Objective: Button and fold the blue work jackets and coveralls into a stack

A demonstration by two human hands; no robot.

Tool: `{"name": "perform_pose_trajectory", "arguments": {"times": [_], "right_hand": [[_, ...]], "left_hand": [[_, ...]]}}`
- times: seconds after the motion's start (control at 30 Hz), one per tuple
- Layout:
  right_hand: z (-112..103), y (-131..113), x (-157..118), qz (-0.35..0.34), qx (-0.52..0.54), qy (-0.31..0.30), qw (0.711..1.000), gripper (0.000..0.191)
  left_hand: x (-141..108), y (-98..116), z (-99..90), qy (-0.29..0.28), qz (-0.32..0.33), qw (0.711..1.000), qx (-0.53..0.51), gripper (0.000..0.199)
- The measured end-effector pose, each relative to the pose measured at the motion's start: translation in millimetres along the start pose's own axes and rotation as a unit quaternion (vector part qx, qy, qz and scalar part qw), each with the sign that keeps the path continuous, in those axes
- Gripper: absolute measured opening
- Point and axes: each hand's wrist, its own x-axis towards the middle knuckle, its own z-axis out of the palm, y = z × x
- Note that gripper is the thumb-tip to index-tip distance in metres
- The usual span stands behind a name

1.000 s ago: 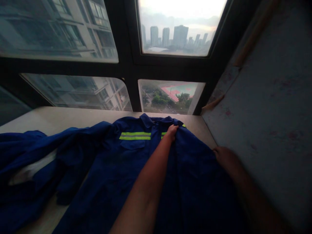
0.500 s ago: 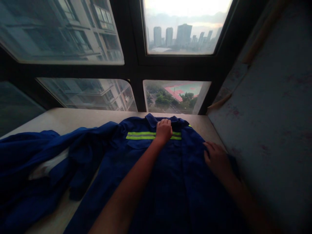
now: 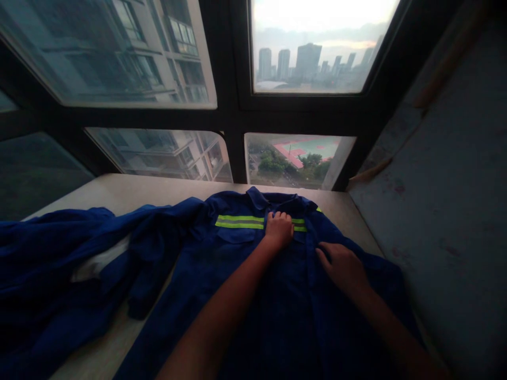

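Note:
A dark blue work jacket (image 3: 237, 274) lies spread with its collar (image 3: 257, 198) toward the window. A yellow-green and grey reflective stripe (image 3: 240, 221) crosses its chest, above a pocket flap (image 3: 236, 236). My left hand (image 3: 279, 230) is on the chest just below the collar, fingers curled closed on the cloth and covering part of the stripe. To its right, my right hand (image 3: 344, 268) rests over the jacket's right side, thumb and forefinger apart beside a lengthwise fold. Its other fingertips are hard to make out in the dim light.
More blue clothing (image 3: 51, 264) lies heaped at the left, with a pale patch (image 3: 101, 261) showing among its folds. The garments lie on a light ledge (image 3: 130, 187) below dark-framed windows (image 3: 233, 116). A patterned wall (image 3: 443, 221) bounds the right side.
My left hand has moved slightly down from the collar along the chest. My right hand has shifted inward from the jacket's right sleeve toward the front. The view has turned a little left.

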Motion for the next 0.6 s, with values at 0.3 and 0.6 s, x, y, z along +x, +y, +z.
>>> {"name": "perform_pose_trajectory", "arguments": {"times": [0.3, 0.6], "right_hand": [[-4.5, -18.7, 196.9, 0.075, 0.010, -0.023, 0.997, 0.034], [17.0, 0.0, 260.7, 0.152, 0.011, -0.090, 0.984, 0.029]], "left_hand": [[-20.6, 2.1, 5.4, 0.027, 0.005, 1.000, 0.003, 0.033], [-24.5, 0.3, 15.1, 0.044, -0.003, 0.999, -0.026, 0.043]]}}
